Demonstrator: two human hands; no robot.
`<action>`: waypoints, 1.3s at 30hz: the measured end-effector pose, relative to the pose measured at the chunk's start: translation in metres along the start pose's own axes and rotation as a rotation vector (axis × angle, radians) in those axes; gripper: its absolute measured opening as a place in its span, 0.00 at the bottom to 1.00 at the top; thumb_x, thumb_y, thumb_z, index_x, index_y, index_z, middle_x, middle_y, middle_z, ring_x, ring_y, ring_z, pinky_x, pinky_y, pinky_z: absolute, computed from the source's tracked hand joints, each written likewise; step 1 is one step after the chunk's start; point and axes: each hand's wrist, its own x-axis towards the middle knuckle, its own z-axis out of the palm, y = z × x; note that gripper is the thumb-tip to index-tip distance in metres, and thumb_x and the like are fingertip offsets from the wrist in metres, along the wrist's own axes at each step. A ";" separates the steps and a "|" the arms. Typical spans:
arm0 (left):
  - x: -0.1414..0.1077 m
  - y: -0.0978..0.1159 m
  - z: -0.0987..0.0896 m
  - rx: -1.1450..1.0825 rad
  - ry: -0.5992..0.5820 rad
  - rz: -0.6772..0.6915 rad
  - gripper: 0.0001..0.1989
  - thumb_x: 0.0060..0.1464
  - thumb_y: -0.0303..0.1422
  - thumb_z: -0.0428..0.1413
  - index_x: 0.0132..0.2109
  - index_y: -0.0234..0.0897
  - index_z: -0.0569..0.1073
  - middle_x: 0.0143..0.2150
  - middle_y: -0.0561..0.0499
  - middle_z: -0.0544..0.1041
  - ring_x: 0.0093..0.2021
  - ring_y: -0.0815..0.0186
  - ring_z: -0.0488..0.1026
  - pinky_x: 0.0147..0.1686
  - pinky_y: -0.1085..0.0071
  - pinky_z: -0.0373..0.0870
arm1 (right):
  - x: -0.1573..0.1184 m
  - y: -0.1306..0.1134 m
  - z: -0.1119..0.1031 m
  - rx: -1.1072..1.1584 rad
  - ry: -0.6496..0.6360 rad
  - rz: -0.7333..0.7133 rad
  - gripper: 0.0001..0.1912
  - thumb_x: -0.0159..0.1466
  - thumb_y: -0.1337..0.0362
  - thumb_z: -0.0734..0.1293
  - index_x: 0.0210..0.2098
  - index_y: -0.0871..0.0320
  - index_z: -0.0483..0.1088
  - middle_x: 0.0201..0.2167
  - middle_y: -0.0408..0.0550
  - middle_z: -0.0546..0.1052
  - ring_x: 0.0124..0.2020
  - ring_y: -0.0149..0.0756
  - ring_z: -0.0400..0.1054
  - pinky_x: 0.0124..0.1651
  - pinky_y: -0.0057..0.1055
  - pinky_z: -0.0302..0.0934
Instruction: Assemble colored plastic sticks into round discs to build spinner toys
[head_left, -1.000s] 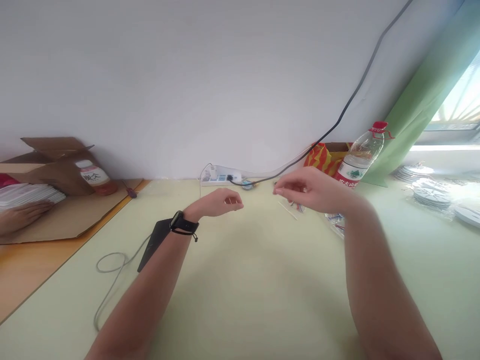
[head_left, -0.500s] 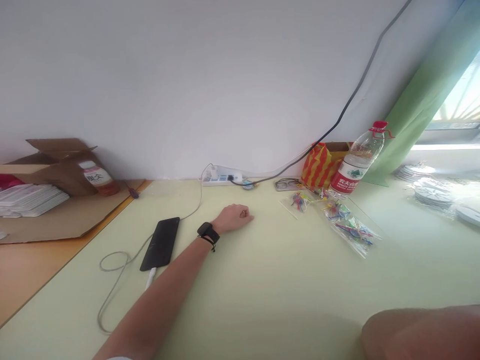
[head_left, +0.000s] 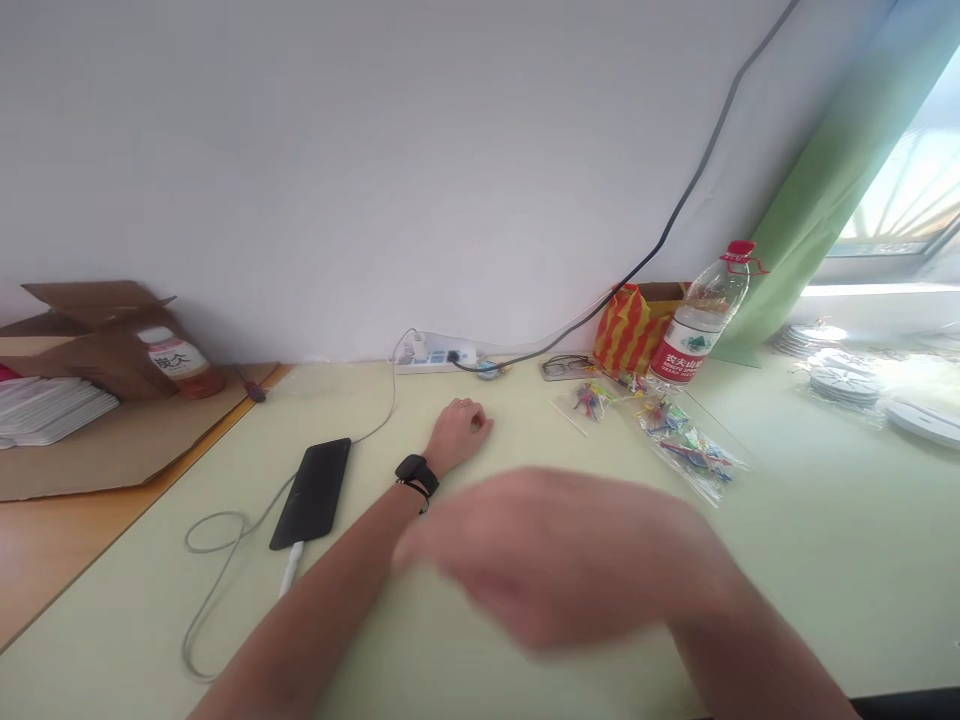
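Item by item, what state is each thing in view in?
Left hand: fingers loosely curled
Right hand: blurred, grip unclear
Wristwatch: strapped on, face dark
Black phone: screen dark, cable attached
Power strip: black plug inserted
Red-labelled bottle: capped
White-capped bottle: closed
Cardboard box: open

R grip [head_left: 547, 560] blurred, hold unclr

We see a black phone [head_left: 311, 495] lying flat toward the table's [head_left: 795, 560] left edge, white plug [head_left: 291, 568] at its near end.
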 end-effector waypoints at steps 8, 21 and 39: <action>0.001 -0.014 0.016 -0.018 0.019 0.096 0.19 0.68 0.36 0.49 0.61 0.38 0.73 0.66 0.42 0.73 0.70 0.52 0.63 0.71 0.51 0.58 | 0.027 0.183 0.098 -0.202 0.007 0.790 0.29 0.75 0.64 0.51 0.71 0.73 0.57 0.73 0.69 0.56 0.75 0.53 0.48 0.72 0.49 0.45; 0.000 -0.017 0.017 0.055 -0.158 0.120 0.31 0.70 0.50 0.43 0.74 0.46 0.60 0.77 0.48 0.57 0.77 0.47 0.49 0.74 0.45 0.47 | -0.005 0.229 0.142 -0.100 -0.035 0.601 0.41 0.75 0.40 0.44 0.78 0.57 0.44 0.78 0.49 0.44 0.79 0.44 0.35 0.77 0.44 0.32; -0.044 0.018 -0.007 0.141 -0.229 0.210 0.40 0.62 0.44 0.52 0.76 0.39 0.52 0.78 0.44 0.53 0.78 0.49 0.47 0.74 0.48 0.46 | -0.041 0.193 0.138 -0.094 -0.015 0.516 0.43 0.68 0.54 0.59 0.77 0.66 0.44 0.77 0.56 0.46 0.78 0.44 0.37 0.78 0.47 0.34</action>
